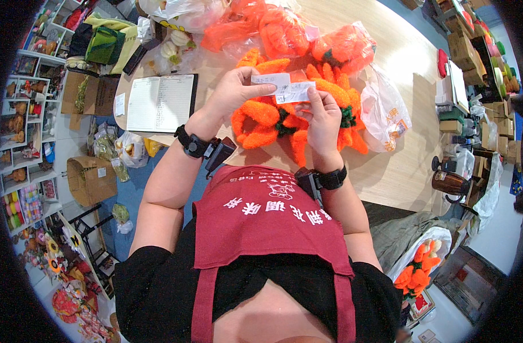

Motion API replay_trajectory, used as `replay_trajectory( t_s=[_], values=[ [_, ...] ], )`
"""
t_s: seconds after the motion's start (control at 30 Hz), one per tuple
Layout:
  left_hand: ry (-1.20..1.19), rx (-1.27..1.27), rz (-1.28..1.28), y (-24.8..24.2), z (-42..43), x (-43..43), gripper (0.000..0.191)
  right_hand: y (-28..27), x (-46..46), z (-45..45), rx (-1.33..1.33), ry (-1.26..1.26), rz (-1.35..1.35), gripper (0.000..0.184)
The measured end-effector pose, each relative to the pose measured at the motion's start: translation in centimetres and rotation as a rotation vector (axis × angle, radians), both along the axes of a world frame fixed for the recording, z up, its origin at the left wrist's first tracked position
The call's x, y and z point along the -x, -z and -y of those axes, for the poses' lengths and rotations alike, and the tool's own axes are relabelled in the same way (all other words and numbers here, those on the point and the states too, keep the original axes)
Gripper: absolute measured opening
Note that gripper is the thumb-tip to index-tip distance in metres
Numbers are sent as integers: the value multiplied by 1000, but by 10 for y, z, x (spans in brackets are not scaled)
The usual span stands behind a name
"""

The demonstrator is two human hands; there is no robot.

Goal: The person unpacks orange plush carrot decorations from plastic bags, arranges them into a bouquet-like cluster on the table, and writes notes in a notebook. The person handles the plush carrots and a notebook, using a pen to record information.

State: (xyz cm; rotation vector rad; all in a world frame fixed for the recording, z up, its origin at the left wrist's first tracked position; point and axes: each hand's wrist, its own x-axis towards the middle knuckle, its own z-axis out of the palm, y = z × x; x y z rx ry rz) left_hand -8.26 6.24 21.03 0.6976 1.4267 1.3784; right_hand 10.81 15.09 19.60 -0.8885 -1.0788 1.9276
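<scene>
Two small white paper slips with handwriting are held up over the table point(403, 180). My left hand point(229, 92) pinches the left slip point(266, 79) between thumb and finger. My right hand point(323, 118) grips the right slip point(295, 95) at its upper right corner. The two slips overlap where they meet. Below them lie fuzzy orange craft pieces, a left bunch point(255, 124) and a right bunch point(336, 92), with dark green fuzzy parts. My hands hide part of both bunches.
Orange pieces in clear plastic bags point(283, 32) lie at the table's far side. An open notebook point(160, 103) rests at the left, near a dark phone-like object point(140, 55). A printed plastic bag point(383, 111) sits at the right. Cardboard boxes point(91, 180) stand on the floor.
</scene>
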Motion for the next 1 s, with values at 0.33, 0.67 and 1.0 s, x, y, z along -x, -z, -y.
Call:
replay_trajectory(
  t_s=[0.33, 0.67, 1.0],
  values=[
    [-33, 36, 162, 3, -2, -5, 23, -1, -4, 2, 11, -13, -30, 22],
    [-27, 14, 219, 11, -4, 0, 25, -1, -2, 3, 26, -32, -20, 23],
    [-5, -30, 117, -4, 2, -8, 17, 0, -8, 3, 38, -71, -49, 24]
  ],
)
